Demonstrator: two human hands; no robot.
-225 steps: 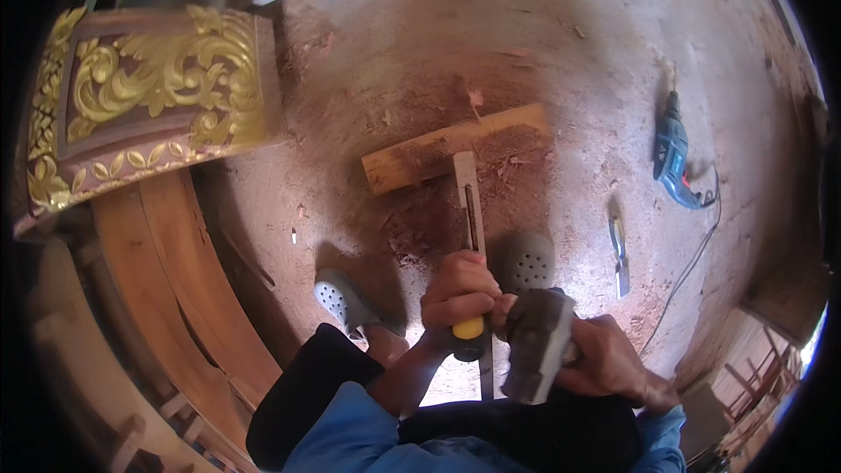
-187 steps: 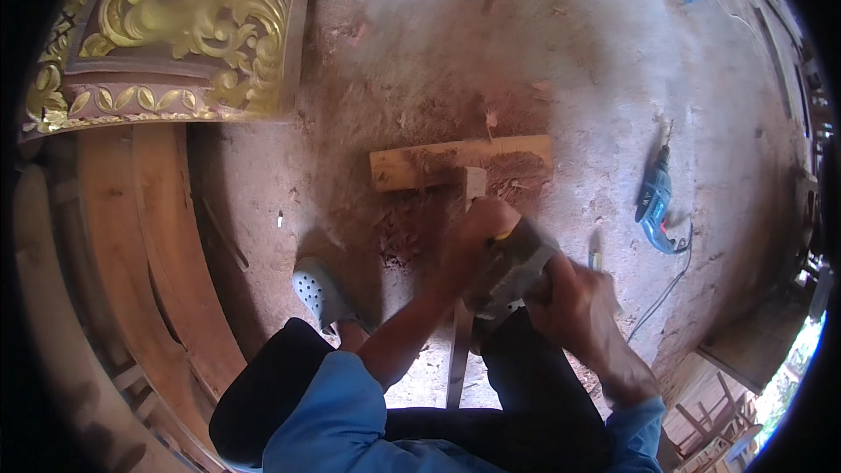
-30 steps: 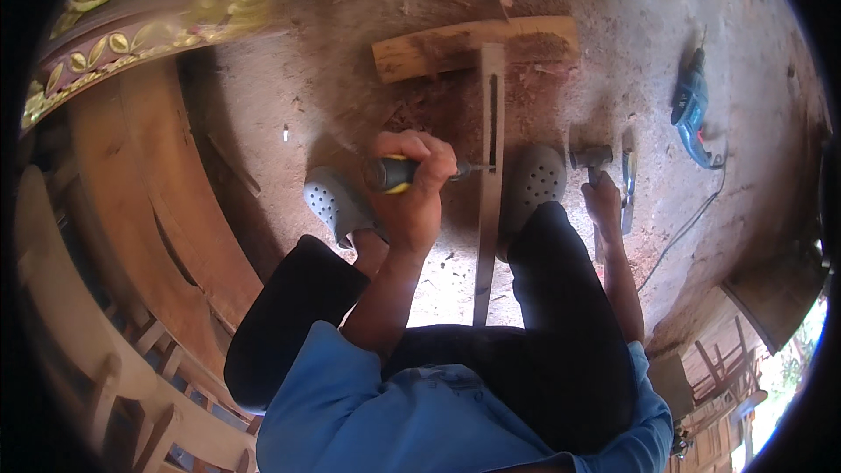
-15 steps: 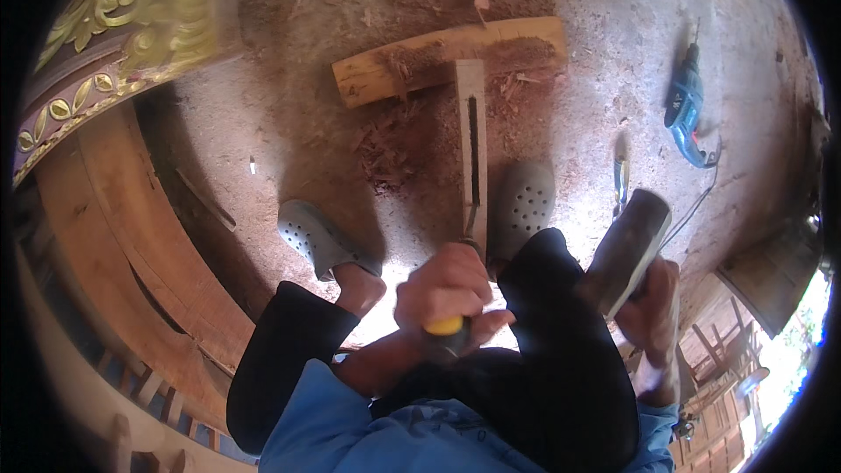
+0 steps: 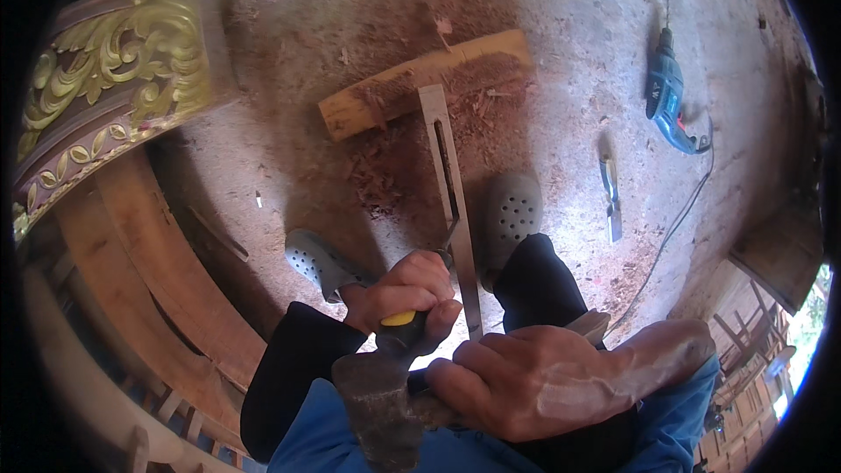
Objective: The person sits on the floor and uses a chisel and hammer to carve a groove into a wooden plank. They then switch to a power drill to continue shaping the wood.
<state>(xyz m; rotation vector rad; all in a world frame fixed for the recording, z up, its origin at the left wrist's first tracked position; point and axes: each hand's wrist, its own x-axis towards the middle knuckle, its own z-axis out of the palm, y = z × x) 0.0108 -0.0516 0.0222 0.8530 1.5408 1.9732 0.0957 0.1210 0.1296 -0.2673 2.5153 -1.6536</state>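
Workpiece: slotted wooden strip [image 5: 464,270] lay lengthwise between my grey clogs [image 5: 512,213], its far end over a wooden block [image 5: 394,92].
Slot [image 5: 446,166]: long, narrow; depth could not be told.
Left hand [image 5: 405,287]: my fingers were wrapped around the black-and-yellow handle of a narrow chisel [image 5: 399,320], its blade tip at the slot's near end.
Right hand [image 5: 543,385]: my fingers were clamped on the handle of the hammer [image 5: 378,412]; its head was at the chisel's butt, contact not determinable.
Step in hand: judged to be chiselling the slot's near end.
Next move: in my judgement, called for a steady blade and a square blow, clear of my left fingers.
Floor, right side: second chisel [image 5: 610,197] and corded drill [image 5: 666,92], both out of hand.
Debris: reddish shavings [image 5: 377,186] lay near the block.
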